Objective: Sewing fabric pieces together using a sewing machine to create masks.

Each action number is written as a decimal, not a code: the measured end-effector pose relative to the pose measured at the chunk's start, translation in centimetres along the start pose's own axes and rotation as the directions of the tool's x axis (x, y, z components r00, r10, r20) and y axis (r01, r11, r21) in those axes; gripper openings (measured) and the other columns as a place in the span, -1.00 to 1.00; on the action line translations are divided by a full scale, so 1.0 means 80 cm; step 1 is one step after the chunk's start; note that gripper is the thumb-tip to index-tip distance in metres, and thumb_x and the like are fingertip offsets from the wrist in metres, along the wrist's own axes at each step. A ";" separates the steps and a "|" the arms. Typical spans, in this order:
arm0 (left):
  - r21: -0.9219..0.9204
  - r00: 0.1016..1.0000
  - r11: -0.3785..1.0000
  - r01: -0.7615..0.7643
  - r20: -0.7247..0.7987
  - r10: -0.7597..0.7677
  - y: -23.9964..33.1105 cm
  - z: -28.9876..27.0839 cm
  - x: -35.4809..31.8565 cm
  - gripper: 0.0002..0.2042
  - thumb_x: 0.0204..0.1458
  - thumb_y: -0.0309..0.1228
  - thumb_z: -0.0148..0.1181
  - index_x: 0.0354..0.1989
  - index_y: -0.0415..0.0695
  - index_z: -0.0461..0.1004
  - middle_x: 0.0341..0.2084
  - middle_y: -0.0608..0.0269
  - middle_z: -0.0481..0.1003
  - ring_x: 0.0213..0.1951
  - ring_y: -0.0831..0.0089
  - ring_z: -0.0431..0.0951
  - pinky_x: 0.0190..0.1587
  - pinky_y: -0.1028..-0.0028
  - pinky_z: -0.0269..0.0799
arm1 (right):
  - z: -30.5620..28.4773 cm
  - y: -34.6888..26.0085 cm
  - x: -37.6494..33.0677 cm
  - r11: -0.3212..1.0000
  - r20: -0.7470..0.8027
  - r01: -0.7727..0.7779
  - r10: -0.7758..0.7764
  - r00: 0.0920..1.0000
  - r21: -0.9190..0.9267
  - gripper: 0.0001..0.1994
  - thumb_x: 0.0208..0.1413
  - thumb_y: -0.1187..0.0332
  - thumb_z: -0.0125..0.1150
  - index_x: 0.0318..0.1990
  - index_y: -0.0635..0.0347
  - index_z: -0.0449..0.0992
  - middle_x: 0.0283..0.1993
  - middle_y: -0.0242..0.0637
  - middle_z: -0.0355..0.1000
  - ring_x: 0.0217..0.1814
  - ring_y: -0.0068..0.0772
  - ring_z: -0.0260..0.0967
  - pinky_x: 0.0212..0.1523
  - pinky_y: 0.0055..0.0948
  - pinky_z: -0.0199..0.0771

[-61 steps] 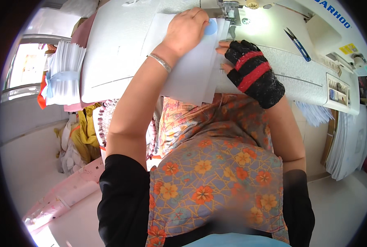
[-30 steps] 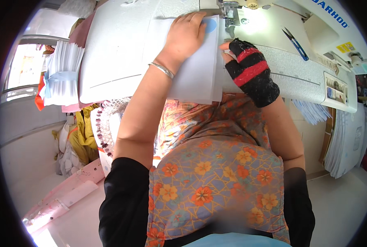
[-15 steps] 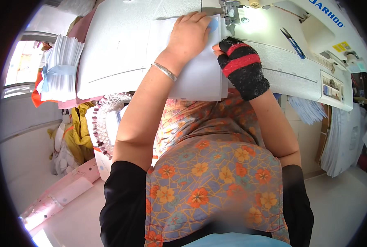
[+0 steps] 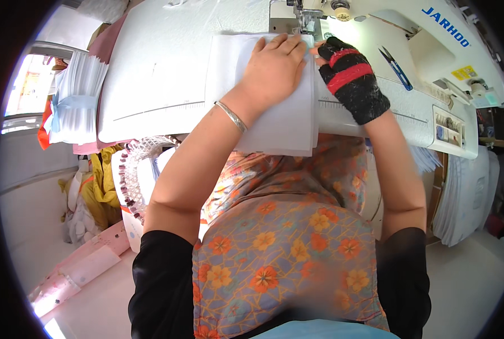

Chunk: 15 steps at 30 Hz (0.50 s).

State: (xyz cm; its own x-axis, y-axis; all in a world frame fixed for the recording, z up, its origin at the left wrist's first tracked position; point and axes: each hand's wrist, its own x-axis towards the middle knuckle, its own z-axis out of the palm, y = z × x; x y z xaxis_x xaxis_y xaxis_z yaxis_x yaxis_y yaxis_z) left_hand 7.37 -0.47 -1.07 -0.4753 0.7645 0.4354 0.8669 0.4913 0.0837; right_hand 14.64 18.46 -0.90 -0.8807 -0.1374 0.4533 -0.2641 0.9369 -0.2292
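A stack of thin white cloth pieces lies on the sewing machine bed, its near end hanging over the front edge. My left hand rests flat on top of it, fingers stretched toward the presser foot. My right hand, in a black fingerless glove with red stripes, is closed at the cloth's right edge. Its bare fingertips pinch there, close in front of the presser foot; the pinch itself is partly hidden. A pale blue patch shows under my left fingertips.
Thread snips lie on the bed to the right, below the machine arm. A small compartment tray is set in the right end. At the left stands a bundle of white pieces tied with a pale blue strip.
Both hands and the cloth now appear slightly lower relative to the view. My right hand has moved a little right and is closer to the presser foot; my left hand stays flat on the cloth.
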 end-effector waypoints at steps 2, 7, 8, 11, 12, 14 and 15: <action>0.009 1.000 1.000 0.021 0.005 -0.021 0.001 0.003 0.007 -0.62 0.23 -0.32 0.05 0.19 -0.14 0.42 0.22 0.11 0.42 0.28 0.12 0.36 0.30 0.03 0.24 | 0.011 0.020 0.010 0.994 -0.034 0.109 -0.110 0.993 -0.030 -0.76 0.13 0.44 0.17 -0.04 0.10 0.59 0.03 -0.23 0.51 0.05 -0.10 0.45 0.10 -0.20 0.46; 0.006 0.999 0.999 0.033 0.010 -0.034 -0.019 0.009 0.029 -0.63 0.23 -0.32 0.04 0.19 -0.15 0.40 0.22 0.12 0.42 0.29 0.15 0.36 0.31 0.05 0.23 | 0.030 0.036 0.022 0.978 -0.073 0.173 -0.183 0.980 -0.117 -0.66 0.07 0.48 0.14 0.03 0.10 0.54 0.10 -0.20 0.48 0.11 -0.04 0.41 0.17 -0.16 0.40; 0.006 0.999 0.999 0.032 0.007 -0.032 -0.021 0.010 0.031 -0.63 0.23 -0.32 0.04 0.18 -0.16 0.41 0.22 0.13 0.42 0.29 0.16 0.36 0.30 0.06 0.24 | 0.029 0.035 0.022 0.981 -0.041 0.153 -0.159 0.986 -0.121 -0.66 0.06 0.48 0.14 0.04 0.11 0.53 0.11 -0.20 0.48 0.12 -0.03 0.40 0.17 -0.15 0.41; -0.010 1.000 1.000 0.018 -0.011 -0.018 -0.025 0.014 0.030 -0.66 0.23 -0.33 0.05 0.13 -0.17 0.42 0.22 0.13 0.42 0.29 0.16 0.36 0.29 0.08 0.25 | 0.017 0.023 0.013 0.987 0.012 0.133 -0.132 0.991 -0.094 -0.65 0.04 0.48 0.14 0.03 0.12 0.53 0.12 -0.18 0.46 0.12 -0.01 0.40 0.16 -0.13 0.41; -0.010 1.000 1.000 0.017 -0.011 -0.017 -0.025 0.014 0.029 -0.67 0.22 -0.33 0.05 0.12 -0.17 0.43 0.22 0.13 0.42 0.29 0.16 0.36 0.28 0.09 0.26 | 0.012 0.018 0.007 0.986 0.001 0.157 -0.157 0.988 -0.059 -0.65 0.03 0.48 0.14 0.02 0.12 0.53 0.12 -0.18 0.46 0.12 -0.02 0.40 0.16 -0.13 0.42; -0.004 0.999 1.000 0.013 -0.032 -0.013 -0.026 0.013 0.028 -0.68 0.21 -0.34 0.07 0.10 -0.18 0.43 0.21 0.11 0.43 0.28 0.15 0.37 0.27 0.10 0.27 | 0.003 0.005 -0.007 0.972 -0.071 0.233 -0.231 0.970 0.033 -0.66 0.03 0.51 0.14 0.00 0.13 0.53 0.10 -0.17 0.47 0.10 -0.02 0.40 0.15 -0.12 0.42; 0.003 0.999 1.000 0.010 -0.048 -0.010 -0.026 0.012 0.028 -0.68 0.20 -0.34 0.07 0.09 -0.18 0.43 0.21 0.09 0.43 0.28 0.15 0.37 0.27 0.11 0.27 | 0.001 0.001 -0.010 0.975 -0.050 0.220 -0.218 0.975 0.041 -0.66 0.02 0.52 0.14 0.00 0.13 0.53 0.10 -0.17 0.47 0.10 -0.02 0.40 0.15 -0.13 0.42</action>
State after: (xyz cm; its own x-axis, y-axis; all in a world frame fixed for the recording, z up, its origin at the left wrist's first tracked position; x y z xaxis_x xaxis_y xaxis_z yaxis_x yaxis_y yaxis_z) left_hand 4.36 0.61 -1.17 -0.4762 0.7384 0.4775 0.8616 0.5003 0.0857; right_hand 15.26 18.65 -1.38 -0.7809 -0.3219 0.5352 -0.4672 0.8698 -0.1586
